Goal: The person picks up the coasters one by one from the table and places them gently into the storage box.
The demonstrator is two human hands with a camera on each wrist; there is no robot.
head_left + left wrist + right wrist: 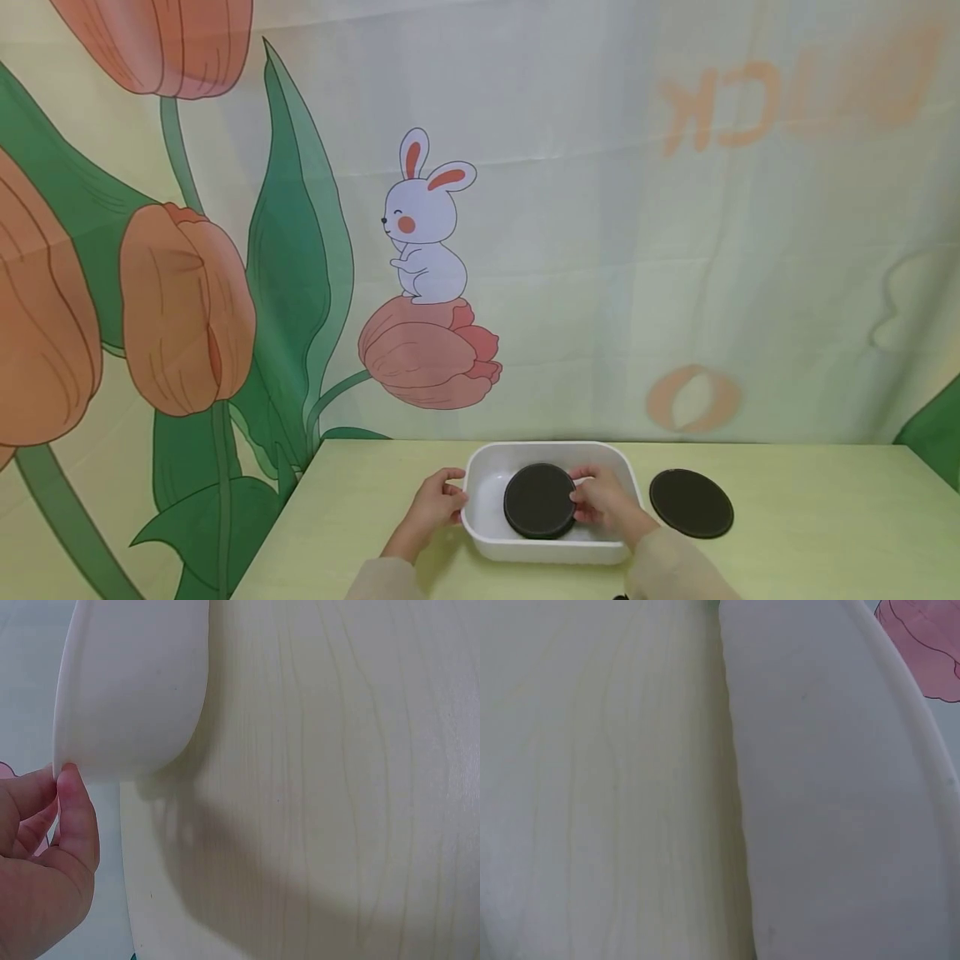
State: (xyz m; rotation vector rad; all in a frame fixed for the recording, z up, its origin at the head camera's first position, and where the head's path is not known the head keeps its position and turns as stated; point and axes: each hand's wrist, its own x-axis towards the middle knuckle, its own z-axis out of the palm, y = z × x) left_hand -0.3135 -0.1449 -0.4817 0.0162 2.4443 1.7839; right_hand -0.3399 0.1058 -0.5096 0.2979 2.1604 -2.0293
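Note:
A white rectangular basin with rounded corners [558, 552] stands on the table. Inside it is a round black coaster [539, 500], a flat disc whose lower edge looks thick, like a stack. My right hand [602, 500] reaches over the basin's right side and grips the coaster's right edge between thumb and fingers. At the basin's left end, my left hand [438, 507] pinches the rim, thumb outside, as the left wrist view also shows. The right wrist view holds only the basin's outer wall [840, 780] and tabletop; the right hand is out of that view.
Another round black coaster [691, 502] lies on the pale wood-grain table [817, 517] to the right of the basin. Behind the table hangs a cloth [570, 250] printed with tulips and a rabbit. A small dark object [620, 597] shows at the bottom edge.

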